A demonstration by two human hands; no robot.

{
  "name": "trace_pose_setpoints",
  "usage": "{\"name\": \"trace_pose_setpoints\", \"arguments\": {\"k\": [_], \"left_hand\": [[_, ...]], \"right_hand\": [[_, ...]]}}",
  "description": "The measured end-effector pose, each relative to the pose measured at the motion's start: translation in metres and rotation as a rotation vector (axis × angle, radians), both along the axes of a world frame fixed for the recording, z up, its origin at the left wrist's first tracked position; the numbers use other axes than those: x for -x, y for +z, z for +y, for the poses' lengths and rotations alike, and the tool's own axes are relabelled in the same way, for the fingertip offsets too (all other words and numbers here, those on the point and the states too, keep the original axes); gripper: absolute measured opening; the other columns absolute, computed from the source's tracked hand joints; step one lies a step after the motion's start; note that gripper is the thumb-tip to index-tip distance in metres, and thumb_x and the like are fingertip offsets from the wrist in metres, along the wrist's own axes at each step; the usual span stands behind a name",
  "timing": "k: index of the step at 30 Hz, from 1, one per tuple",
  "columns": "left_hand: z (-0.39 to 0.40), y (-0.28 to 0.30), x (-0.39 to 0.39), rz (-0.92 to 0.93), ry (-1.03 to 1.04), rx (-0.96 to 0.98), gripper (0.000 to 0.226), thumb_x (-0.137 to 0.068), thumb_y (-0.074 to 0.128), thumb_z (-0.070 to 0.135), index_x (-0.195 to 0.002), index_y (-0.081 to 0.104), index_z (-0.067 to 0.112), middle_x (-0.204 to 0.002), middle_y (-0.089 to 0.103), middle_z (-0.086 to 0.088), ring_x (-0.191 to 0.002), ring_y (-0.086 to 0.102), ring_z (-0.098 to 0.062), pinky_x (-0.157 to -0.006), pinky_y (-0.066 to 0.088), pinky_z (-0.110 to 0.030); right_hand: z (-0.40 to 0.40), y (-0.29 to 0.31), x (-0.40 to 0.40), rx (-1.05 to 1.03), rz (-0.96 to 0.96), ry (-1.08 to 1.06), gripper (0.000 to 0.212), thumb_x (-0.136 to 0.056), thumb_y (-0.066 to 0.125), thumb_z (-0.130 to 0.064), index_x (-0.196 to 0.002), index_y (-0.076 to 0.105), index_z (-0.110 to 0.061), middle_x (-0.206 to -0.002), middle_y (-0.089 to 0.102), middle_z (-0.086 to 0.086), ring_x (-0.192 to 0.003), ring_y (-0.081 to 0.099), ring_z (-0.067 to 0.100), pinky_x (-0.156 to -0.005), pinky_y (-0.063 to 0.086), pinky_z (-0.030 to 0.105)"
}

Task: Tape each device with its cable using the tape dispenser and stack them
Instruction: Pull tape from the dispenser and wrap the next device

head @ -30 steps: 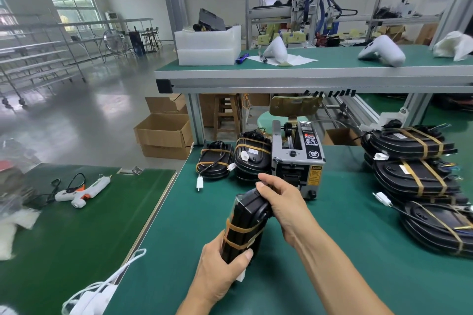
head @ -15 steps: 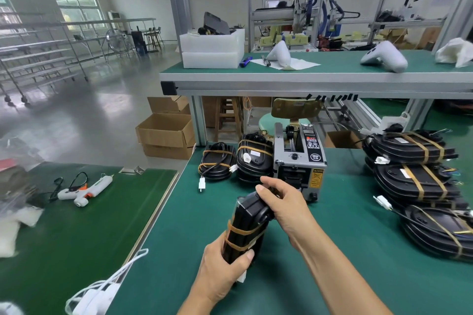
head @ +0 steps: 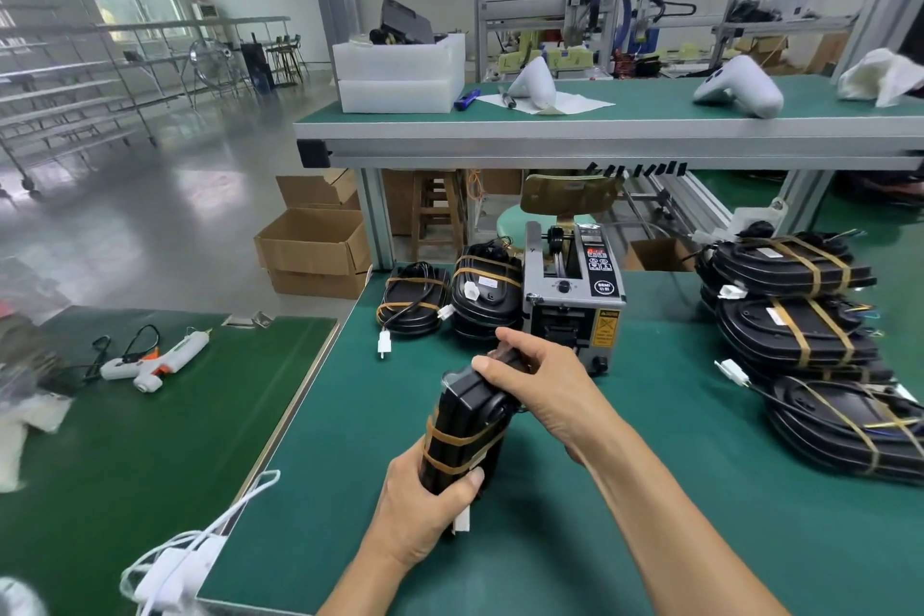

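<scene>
Fingers (head: 492,360) of the right hand (head: 545,380) curl over the upper end of a black device (head: 467,430), thumb on the far side, gripping it. Lower down, the left hand (head: 425,500) wraps the bottom end of that same device, thumb (head: 462,483) pressed across its front. It is held tilted above the green table (head: 575,540), just in front of the tape dispenser (head: 572,295), and brownish tape bands (head: 457,440) already circle its lower half; a white connector (head: 462,518) pokes out beneath the left hand.

Behind and left of the dispenser stand two taped bundles (head: 450,300), one with a white plug (head: 384,344) trailing onto the mat. At the right edge a stack of taped devices (head: 795,310) is piled, each crossed by two tape strips, with another taped unit (head: 850,430) lying nearer on the mat.

On the raised shelf (head: 550,135) a white foam tray (head: 400,73) holds dark parts, too small to identify. Beside it lie a white shell on paper (head: 537,85) and a white handle-shaped casing (head: 740,88). An open cardboard box (head: 315,250) sits on the floor under the shelf; what it contains cannot be seen. On the left bench (head: 125,440) a white glue gun (head: 160,358) rests with its cord, and white cable loops (head: 200,545) hang near the corner.
</scene>
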State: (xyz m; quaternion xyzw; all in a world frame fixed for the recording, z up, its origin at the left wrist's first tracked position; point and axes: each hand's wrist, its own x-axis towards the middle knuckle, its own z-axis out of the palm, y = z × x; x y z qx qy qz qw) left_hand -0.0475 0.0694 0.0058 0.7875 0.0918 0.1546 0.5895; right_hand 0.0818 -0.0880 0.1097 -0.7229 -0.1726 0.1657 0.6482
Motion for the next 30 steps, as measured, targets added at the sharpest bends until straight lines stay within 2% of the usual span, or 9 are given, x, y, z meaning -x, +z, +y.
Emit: {"name": "trace_pose_setpoints", "arguments": {"k": [5, 8, 10, 14, 19, 23, 25, 29, 30], "left_hand": [[0.001, -0.003, -0.002, -0.004, -0.004, 0.013, 0.032, -0.07, 0.079, 0.052, -0.1, 0.079, 0.041, -0.098, 0.082, 0.006, -0.09, 0.074, -0.008, -0.082, 0.055, -0.015], [0.001, -0.005, -0.003, -0.01, -0.014, 0.013, 0.034, -0.071, 0.078, 0.052, -0.103, 0.079, 0.041, -0.102, 0.083, 0.005, -0.099, 0.075, -0.018, -0.085, 0.057, -0.018], [0.001, -0.005, -0.003, -0.015, -0.006, 0.018, 0.034, -0.07, 0.078, 0.052, -0.103, 0.08, 0.041, -0.102, 0.083, 0.004, -0.1, 0.075, -0.02, -0.085, 0.057, -0.019], [0.002, -0.007, -0.004, -0.022, -0.004, 0.031, 0.035, -0.071, 0.078, 0.052, -0.104, 0.08, 0.041, -0.104, 0.083, 0.004, -0.104, 0.076, -0.021, -0.089, 0.058, -0.023], [0.002, -0.008, -0.004, -0.039, 0.007, 0.024, 0.038, -0.073, 0.079, 0.05, -0.109, 0.079, 0.04, -0.107, 0.082, 0.003, -0.104, 0.075, -0.022, -0.092, 0.058, -0.03], [0.001, -0.006, -0.005, -0.083, 0.004, 0.006, 0.05, -0.078, 0.078, 0.045, -0.127, 0.071, 0.045, -0.119, 0.08, 0.007, -0.114, 0.073, -0.014, -0.099, 0.056, -0.028], [0.001, -0.006, -0.006, -0.091, 0.012, -0.008, 0.05, -0.078, 0.078, 0.047, -0.127, 0.069, 0.048, -0.118, 0.079, 0.008, -0.114, 0.073, -0.012, -0.095, 0.055, -0.022], [0.002, -0.01, -0.006, -0.061, 0.026, -0.005, 0.039, -0.077, 0.078, 0.048, -0.115, 0.072, 0.039, -0.101, 0.08, 0.003, -0.096, 0.074, -0.015, -0.087, 0.058, -0.028], [0.002, -0.009, -0.006, -0.065, 0.048, 0.013, 0.036, -0.076, 0.078, 0.049, -0.109, 0.071, 0.036, -0.094, 0.078, 0.0, -0.088, 0.073, -0.015, -0.082, 0.057, -0.026]], "right_hand": [[-0.001, 0.0, 0.0, -0.042, 0.04, 0.003, 0.071, -0.081, 0.087, -0.045, -0.145, 0.06, -0.027, -0.131, 0.068, -0.013, -0.119, 0.062, 0.0, -0.093, 0.049, 0.015], [0.0, -0.001, 0.001, -0.081, 0.109, -0.009, 0.053, -0.091, 0.079, -0.038, -0.141, 0.063, -0.035, -0.127, 0.067, -0.016, -0.109, 0.061, -0.003, -0.066, 0.049, 0.005], [0.002, -0.003, 0.002, -0.096, 0.133, -0.034, 0.044, -0.095, 0.075, -0.034, -0.138, 0.065, -0.036, -0.123, 0.068, -0.019, -0.101, 0.061, -0.006, -0.057, 0.045, 0.003], [0.006, -0.005, 0.003, -0.103, 0.141, -0.076, 0.036, -0.099, 0.069, -0.031, -0.135, 0.067, -0.034, -0.117, 0.069, -0.017, -0.093, 0.062, -0.005, -0.065, 0.043, 0.009], [0.006, -0.006, 0.005, -0.108, 0.141, -0.079, 0.033, -0.099, 0.069, -0.031, -0.132, 0.067, -0.036, -0.114, 0.069, -0.016, -0.084, 0.061, -0.006, -0.06, 0.045, 0.005], [0.006, -0.008, 0.01, -0.141, 0.165, -0.137, 0.045, -0.097, 0.071, -0.036, -0.141, 0.06, -0.036, -0.13, 0.064, -0.014, -0.118, 0.061, 0.007, -0.095, 0.05, 0.03], [0.005, -0.011, 0.013, -0.137, 0.192, -0.171, 0.051, -0.095, 0.074, -0.041, -0.142, 0.057, -0.033, -0.134, 0.064, -0.009, -0.124, 0.06, 0.013, -0.111, 0.047, 0.042], [0.002, -0.017, 0.016, -0.166, 0.228, -0.189, 0.031, -0.093, 0.075, -0.044, -0.122, 0.069, -0.035, -0.123, 0.073, -0.004, -0.111, 0.069, 0.013, -0.091, 0.052, 0.031], [0.001, -0.018, 0.017, -0.177, 0.23, -0.189, 0.031, -0.093, 0.074, -0.048, -0.121, 0.07, -0.036, -0.124, 0.073, -0.007, -0.113, 0.068, 0.011, -0.093, 0.05, 0.031]]}}
